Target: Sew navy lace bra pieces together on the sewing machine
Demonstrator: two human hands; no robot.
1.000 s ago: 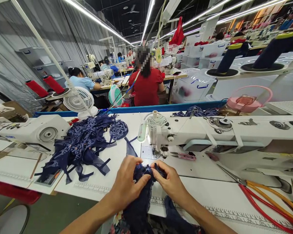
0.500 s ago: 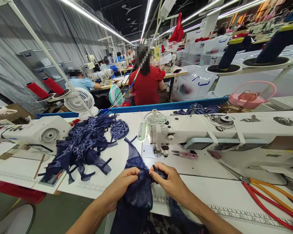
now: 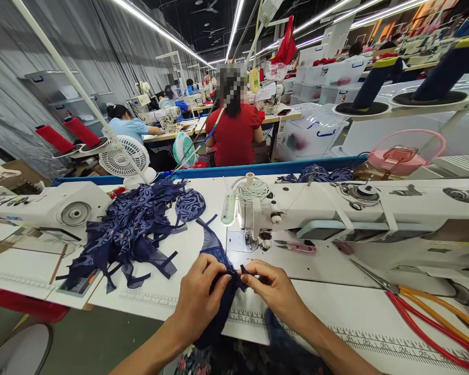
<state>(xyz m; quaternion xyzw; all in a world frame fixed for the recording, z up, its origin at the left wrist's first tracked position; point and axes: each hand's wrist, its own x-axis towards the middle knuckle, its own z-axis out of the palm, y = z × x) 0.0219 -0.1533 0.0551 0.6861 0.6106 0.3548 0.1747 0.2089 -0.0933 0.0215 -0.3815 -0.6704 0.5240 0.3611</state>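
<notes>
My left hand (image 3: 200, 298) and my right hand (image 3: 272, 289) both pinch a navy lace fabric piece (image 3: 219, 250) at the front edge of the white sewing table (image 3: 336, 307). The fabric trails down over the table edge toward my lap and stretches up toward the needle area. Just beyond my hands stands the white sewing machine (image 3: 336, 208), its needle foot (image 3: 252, 240) above the fabric's far end. A pile of navy lace pieces (image 3: 135, 224) lies to the left of my hands.
Pink thread snips (image 3: 295, 246) lie by the needle foot. Scissors with orange and red handles (image 3: 422, 302) rest at the right. A second machine (image 3: 58, 208), a small white fan (image 3: 121, 159) and red thread cones (image 3: 66, 136) are at the left. Other workers sit at tables beyond.
The fabric, bunched between my hands a second ago, is now spread out toward the needle. My hands have shifted slightly forward along its edge.
</notes>
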